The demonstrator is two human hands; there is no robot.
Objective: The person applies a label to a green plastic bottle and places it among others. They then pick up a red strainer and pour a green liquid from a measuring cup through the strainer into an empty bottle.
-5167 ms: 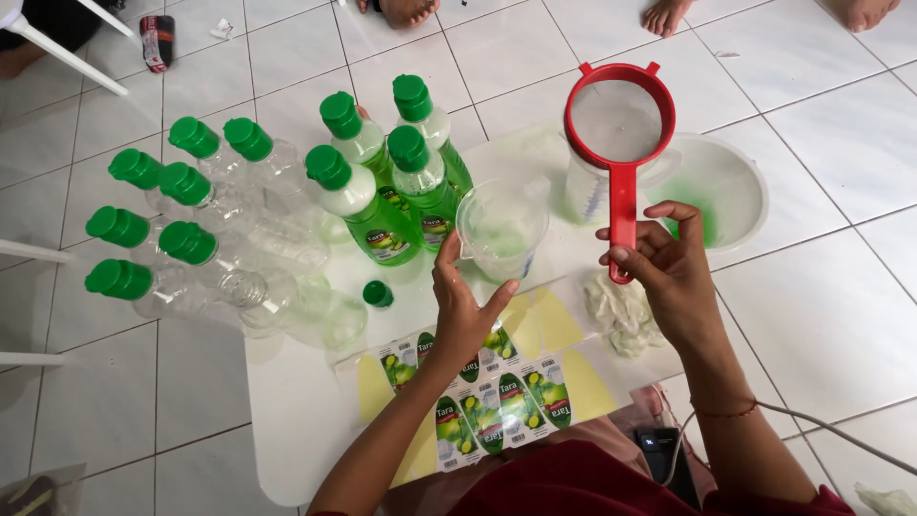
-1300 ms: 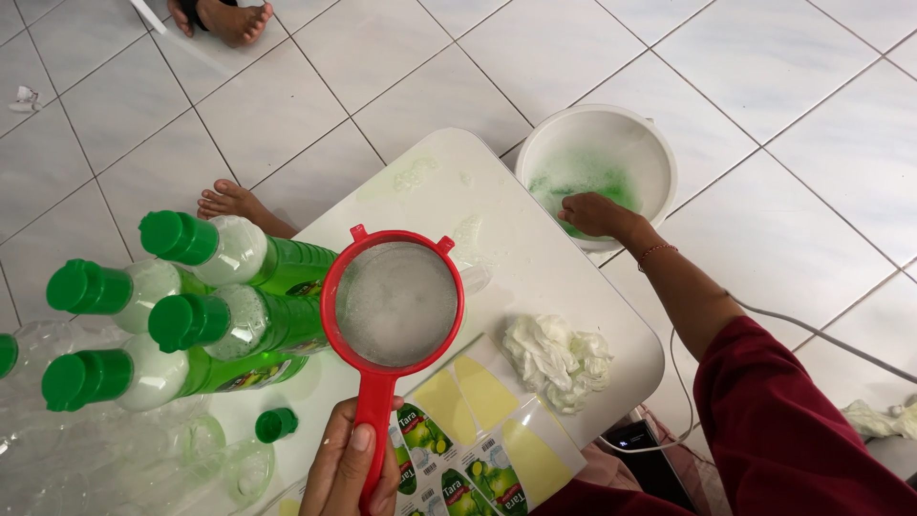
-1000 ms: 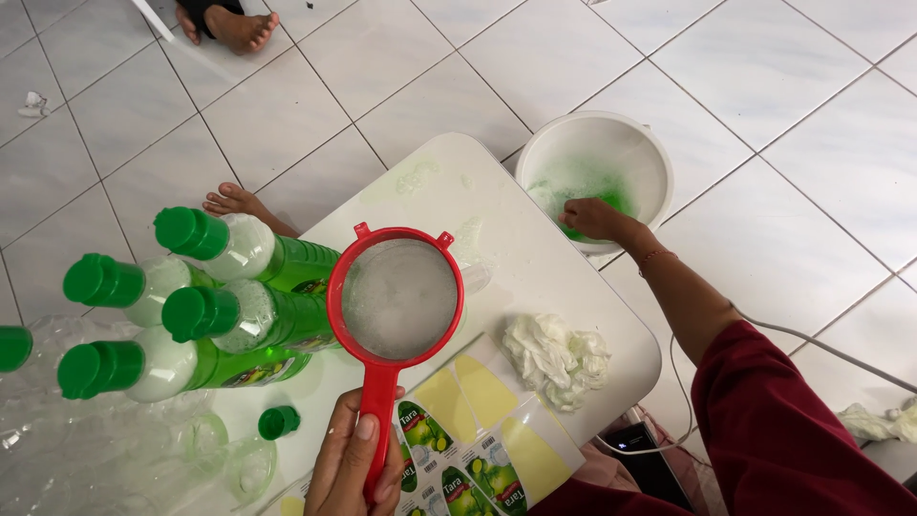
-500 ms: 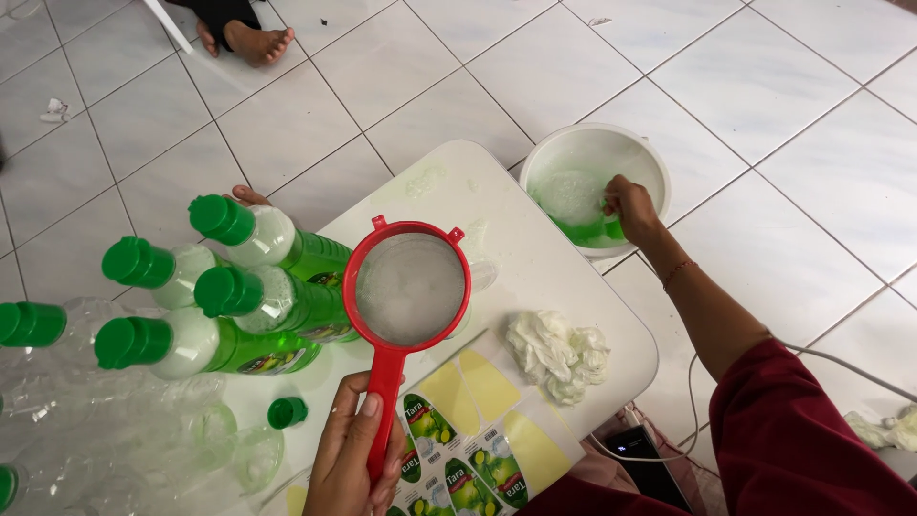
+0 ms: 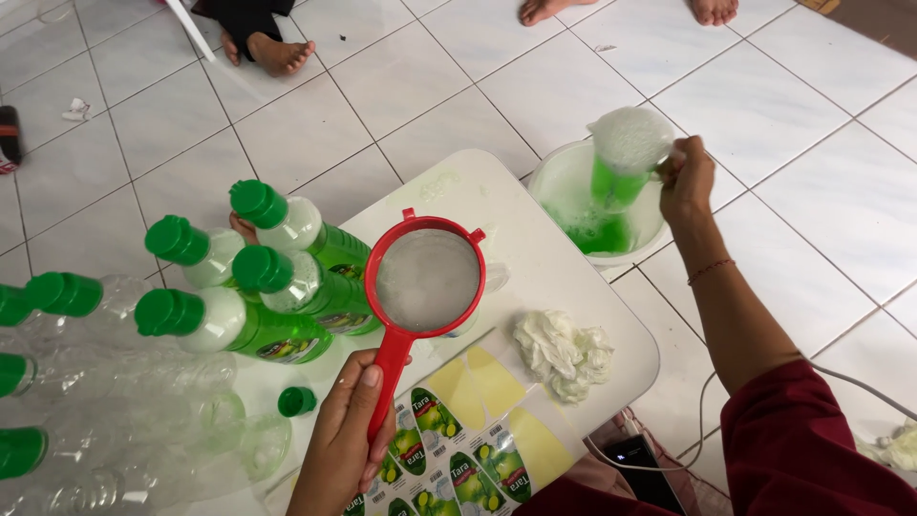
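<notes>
the left hand (image 5: 349,430) grips the red strainer (image 5: 427,282) by its handle, level above the table's (image 5: 544,277) middle. the right hand (image 5: 688,177) clasps a foamy cup (image 5: 621,158) of green liquid over the white basin (image 5: 559,186) beyond the table's far corner, so drips fall in.

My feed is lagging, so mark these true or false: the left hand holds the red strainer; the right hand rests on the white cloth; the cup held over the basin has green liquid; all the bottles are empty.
1. The left hand holds the red strainer by its handle. True.
2. The right hand rests on the white cloth. False: it holds a clear cup above the white basin.
3. The cup contains foamy green liquid. True.
4. All bottles are empty. False: several green-capped bottles hold green liquid.
</notes>
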